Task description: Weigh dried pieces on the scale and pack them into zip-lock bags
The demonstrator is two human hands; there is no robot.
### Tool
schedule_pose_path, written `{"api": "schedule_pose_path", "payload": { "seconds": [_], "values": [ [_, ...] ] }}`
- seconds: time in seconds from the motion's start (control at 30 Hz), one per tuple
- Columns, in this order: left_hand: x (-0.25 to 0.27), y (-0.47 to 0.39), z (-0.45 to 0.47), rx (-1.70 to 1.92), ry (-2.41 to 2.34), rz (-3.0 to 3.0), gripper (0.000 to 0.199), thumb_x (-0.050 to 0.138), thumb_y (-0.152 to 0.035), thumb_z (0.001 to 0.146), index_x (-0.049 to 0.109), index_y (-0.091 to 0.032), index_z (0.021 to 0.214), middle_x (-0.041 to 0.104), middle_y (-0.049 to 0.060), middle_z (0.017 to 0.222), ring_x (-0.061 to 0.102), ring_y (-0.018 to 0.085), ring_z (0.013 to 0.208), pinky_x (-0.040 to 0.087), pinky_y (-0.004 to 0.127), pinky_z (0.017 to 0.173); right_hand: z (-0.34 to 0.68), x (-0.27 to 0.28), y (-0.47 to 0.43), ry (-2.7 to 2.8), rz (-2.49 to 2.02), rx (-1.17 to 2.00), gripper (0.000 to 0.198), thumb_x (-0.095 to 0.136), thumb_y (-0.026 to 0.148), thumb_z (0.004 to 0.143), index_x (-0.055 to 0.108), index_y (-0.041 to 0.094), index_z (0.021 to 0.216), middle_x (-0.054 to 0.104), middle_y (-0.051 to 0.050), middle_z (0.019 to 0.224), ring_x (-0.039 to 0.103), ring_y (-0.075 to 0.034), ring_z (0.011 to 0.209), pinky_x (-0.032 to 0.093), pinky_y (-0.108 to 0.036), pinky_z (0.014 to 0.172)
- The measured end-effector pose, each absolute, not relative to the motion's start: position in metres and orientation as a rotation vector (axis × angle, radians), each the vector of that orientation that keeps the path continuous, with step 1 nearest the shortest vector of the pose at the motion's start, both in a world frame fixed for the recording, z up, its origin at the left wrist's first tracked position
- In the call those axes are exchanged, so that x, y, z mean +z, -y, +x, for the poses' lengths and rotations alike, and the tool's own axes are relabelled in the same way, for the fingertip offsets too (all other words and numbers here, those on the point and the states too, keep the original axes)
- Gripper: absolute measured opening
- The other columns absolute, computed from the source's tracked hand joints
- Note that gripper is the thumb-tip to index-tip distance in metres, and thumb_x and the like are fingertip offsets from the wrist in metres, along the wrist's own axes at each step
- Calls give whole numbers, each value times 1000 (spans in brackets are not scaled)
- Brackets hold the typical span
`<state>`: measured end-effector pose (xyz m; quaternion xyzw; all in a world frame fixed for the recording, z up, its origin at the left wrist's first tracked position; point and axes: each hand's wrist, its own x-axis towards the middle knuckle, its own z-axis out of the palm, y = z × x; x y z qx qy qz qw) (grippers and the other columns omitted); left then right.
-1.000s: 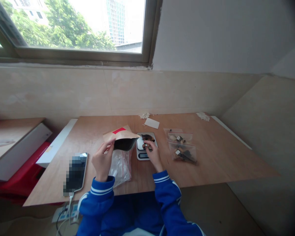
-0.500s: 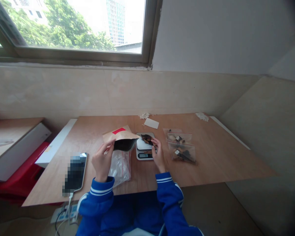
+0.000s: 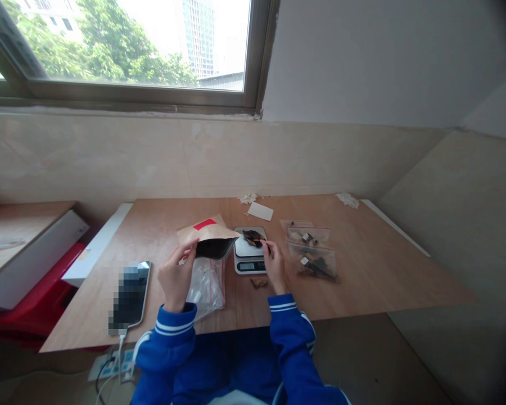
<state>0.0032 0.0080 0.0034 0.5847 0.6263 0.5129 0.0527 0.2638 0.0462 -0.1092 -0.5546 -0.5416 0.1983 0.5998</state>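
i see dark dried pieces [image 3: 252, 237] on the digital scale [image 3: 242, 250], the right hand [image 3: 274, 264] at them, its grip unclear; a stray piece [image 3: 258, 283] lies on the bench [image 3: 362, 275]. the left hand [image 3: 176, 278] pinches a gaping kraft pouch [image 3: 214, 231]. zip bags [image 3: 314, 262] rightward are filled, these loose: partway, i judge.

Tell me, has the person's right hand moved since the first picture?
Yes. Judged against the white scale, the right hand has shifted to the person's right: its fingertips were over the scale's middle and are now near its right edge.
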Motion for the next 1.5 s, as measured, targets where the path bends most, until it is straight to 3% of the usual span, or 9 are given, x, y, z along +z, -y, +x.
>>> {"api": "schedule_pose_path", "payload": {
  "seconds": [0.23,0.57,1.0,1.17,1.3,1.5],
  "values": [
    [4,-8,3,1556,-1924,1764,27,58,-46,85,73,-30,101,74,-1,83,69,15,72,47,23,65,269,-105,-45,1079,-1267,621,34,59,51,81,63,18,82,69,-6,88,63,-22,89,47,-35,85],
    [4,-8,3,1552,-1925,1756,27,59,-46,84,73,-30,101,74,-1,84,68,15,71,46,23,63,292,-116,-43,1059,-1383,458,37,59,53,80,52,19,66,52,2,64,50,-16,63,41,-27,64],
    [3,-8,3,1526,-1923,1735,25,60,-44,85,72,-32,102,74,-2,87,68,15,75,46,23,66,306,-117,-53,1053,-1406,440,39,56,57,81,47,22,67,52,3,56,51,-17,57,41,-29,62],
    [5,-6,2,1517,-1914,1745,24,60,-43,85,72,-32,102,74,-2,90,68,15,75,45,23,65,320,-122,-85,1133,-1451,390,34,45,52,88,44,22,72,49,3,58,49,-16,54,40,-28,56],
    [6,-6,2,1539,-1909,1737,23,61,-43,85,73,-31,100,74,-2,90,69,15,75,45,23,63,331,-126,-112,1253,-1497,293,27,43,47,88,48,21,80,54,-1,68,53,-19,63,43,-33,65],
    [5,-7,3,1532,-1920,1749,23,61,-43,85,73,-31,100,74,-3,89,69,14,75,44,21,62,340,-133,-124,1571,-1612,226,22,58,32,79,61,19,97,63,-12,101,53,-29,103,40,-44,94]
  ]
}}
